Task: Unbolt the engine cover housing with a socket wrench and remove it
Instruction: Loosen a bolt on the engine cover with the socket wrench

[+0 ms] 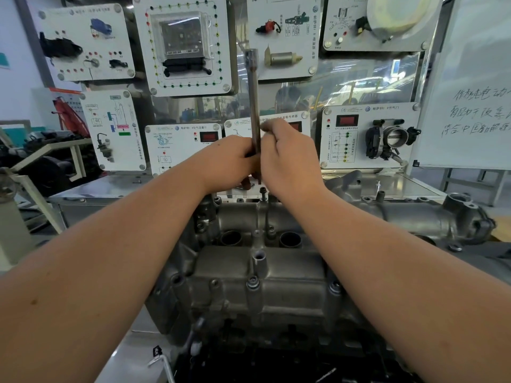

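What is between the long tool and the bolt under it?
Nothing visible. Both hands, left hand and right hand, hold the socket wrench upright, its lower end just above a raised bolt on the engine cover housing.

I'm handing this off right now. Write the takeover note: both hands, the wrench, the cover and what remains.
Left hand: grips the lower part of the long steel socket wrench.
Right hand: pinches the same shaft from the other side, a little higher.
Wrench: held nearly upright, its lower end just above a dark raised bolt at the far edge of the grey cast-metal engine cover housing.
Done: that bolt appears backed out; I cannot tell whether it is free.
Left: the housing is not yet removed from the engine; bolt heads show on its near edge. Loosen the rest, then lift it off.
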`<state>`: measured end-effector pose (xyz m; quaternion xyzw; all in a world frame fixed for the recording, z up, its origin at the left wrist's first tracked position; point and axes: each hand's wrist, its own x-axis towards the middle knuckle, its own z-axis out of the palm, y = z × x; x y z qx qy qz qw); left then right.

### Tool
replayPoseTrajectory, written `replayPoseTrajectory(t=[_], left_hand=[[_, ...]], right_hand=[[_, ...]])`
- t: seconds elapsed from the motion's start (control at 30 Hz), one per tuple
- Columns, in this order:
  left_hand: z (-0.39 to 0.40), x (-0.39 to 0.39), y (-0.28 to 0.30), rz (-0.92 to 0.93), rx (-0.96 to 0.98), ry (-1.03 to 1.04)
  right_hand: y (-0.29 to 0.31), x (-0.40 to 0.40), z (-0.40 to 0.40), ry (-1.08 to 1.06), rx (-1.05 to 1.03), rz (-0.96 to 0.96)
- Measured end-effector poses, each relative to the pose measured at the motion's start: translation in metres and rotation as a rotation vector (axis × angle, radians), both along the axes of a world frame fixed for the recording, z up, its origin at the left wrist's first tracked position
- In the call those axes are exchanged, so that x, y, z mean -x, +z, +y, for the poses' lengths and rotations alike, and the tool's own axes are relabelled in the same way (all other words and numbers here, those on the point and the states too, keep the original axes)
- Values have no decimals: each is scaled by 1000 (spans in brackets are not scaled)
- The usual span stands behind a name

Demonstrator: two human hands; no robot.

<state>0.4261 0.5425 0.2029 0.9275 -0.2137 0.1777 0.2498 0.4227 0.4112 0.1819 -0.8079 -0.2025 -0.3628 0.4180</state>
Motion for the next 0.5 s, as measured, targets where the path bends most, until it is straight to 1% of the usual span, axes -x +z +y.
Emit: replayPoseTrajectory(t=[0.1, 0.2, 0.23, 0.3, 0.37, 0.4, 0.5], left_hand=[[4, -6, 1, -32, -11, 85], [6, -10, 1, -74, -9, 154], [6, -11, 1, -92, 8, 177], [8, -12, 1, -104, 57, 192], [9, -13, -1, -89, 95, 182], [10, -13, -1, -85, 100, 175], [10, -14, -2, -87, 90, 153]], right_hand=[[-1, -6, -1, -88, 102, 138], [-4, -9, -1, -74, 123, 228], [-5, -10, -2, -80, 169, 258], [-9, -12, -3, -126, 374, 311], [-13, -12, -4, -166, 599, 316], [-15, -12, -4, -168, 669, 301], [-15, -12, -5, -178, 741, 216]])
